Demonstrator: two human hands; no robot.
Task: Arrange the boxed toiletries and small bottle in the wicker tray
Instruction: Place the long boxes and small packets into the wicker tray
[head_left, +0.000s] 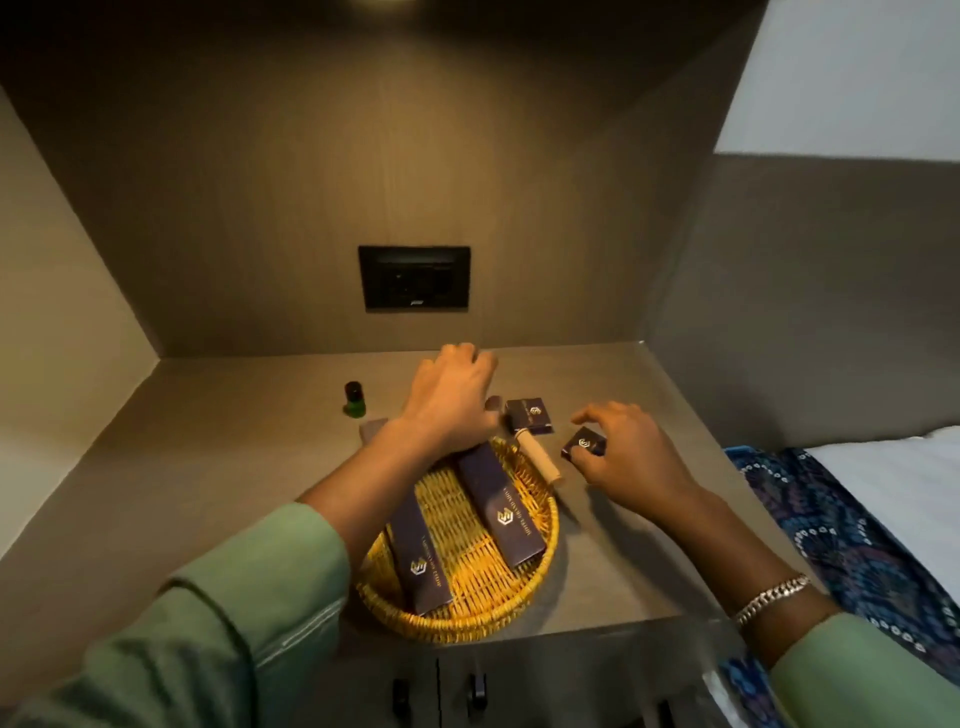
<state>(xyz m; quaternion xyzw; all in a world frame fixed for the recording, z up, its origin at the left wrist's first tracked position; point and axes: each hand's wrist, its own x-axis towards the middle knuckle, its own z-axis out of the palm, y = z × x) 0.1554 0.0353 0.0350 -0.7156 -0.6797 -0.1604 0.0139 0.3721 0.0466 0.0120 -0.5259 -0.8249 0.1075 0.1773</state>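
A round wicker tray (543, 564) sits near the counter's front edge. Two long dark purple boxes lie in it, one on the left (418, 561) and one on the right (501, 504). My left hand (452, 395) hovers palm down over the tray's far rim with its fingers curled; anything under it is hidden. My right hand (631, 454) pinches a small dark box (584, 443) on the counter to the right of the tray. Another small square box (530, 414) lies behind it. A small green bottle (354, 399) with a dark cap stands upright at the back left.
A pale stick-shaped item (540, 456) rests across the tray's far right rim. The corner of a greyish box (371, 428) shows beside my left wrist. A black socket panel (414, 278) is on the back wall. A patterned bed (841, 530) lies to the right.
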